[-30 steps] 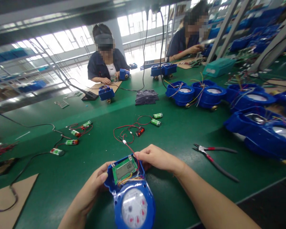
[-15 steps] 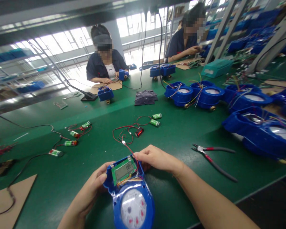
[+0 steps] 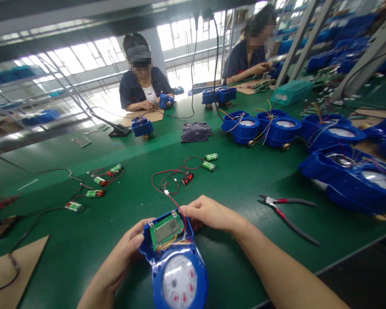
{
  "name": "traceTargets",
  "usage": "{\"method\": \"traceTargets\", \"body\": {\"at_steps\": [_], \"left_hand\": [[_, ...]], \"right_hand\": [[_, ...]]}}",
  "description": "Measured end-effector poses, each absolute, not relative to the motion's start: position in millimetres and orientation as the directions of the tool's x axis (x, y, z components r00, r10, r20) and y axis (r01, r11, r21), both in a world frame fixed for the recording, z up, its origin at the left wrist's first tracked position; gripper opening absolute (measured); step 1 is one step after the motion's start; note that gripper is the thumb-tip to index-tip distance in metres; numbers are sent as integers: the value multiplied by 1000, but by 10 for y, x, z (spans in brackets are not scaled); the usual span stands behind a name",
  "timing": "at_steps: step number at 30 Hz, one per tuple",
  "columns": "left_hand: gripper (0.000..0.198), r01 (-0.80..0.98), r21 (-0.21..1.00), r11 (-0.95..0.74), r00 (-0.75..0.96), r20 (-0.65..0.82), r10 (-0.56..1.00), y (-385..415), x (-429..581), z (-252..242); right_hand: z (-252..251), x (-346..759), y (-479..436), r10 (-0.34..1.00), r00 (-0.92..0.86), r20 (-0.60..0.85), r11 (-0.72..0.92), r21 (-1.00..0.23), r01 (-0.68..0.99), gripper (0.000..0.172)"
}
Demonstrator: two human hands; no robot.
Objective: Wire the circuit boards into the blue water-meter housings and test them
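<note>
Between my hands is a blue water meter with a round dial and, at its top end, a green circuit board whose display shows digits. My left hand grips the housing's left side, thumb on the rim. On the upper right corner, my right hand closes around the housing edge; its fingertips are partly hidden. A red wire runs from the board past my right thumb to a white connector. Beyond it, the wiring leads to a small module with red lit digits and green batteries.
Cutting pliers lie open to the right. Several blue meters with loose wires stand at the right. More wired batteries lie left, near a cardboard sheet. A dark cloth lies ahead. Two co-workers sit across the green table.
My hands and the water meter stay almost still. The co-worker opposite has raised their hands slightly and now holds a small piece over the cardboard.
</note>
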State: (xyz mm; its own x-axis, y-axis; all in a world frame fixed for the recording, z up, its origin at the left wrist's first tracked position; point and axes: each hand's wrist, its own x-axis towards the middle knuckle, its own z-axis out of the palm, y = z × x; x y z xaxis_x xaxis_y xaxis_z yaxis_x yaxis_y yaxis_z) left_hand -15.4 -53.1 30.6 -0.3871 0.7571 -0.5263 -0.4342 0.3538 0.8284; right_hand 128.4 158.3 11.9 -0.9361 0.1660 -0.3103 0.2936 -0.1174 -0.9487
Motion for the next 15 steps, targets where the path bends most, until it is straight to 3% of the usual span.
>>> {"method": "traceTargets", "body": {"at_steps": [8, 15], "left_hand": [[51, -434, 833, 342, -356, -507, 785, -531, -164, 323], [48, -419, 839, 347, -379, -509, 773, -545, -183, 277]], "right_hand": [[113, 1282, 1585, 161, -932, -325, -136, -943, 305, 61], [105, 1281, 1585, 162, -933, -320, -144, -943, 299, 61]]}}
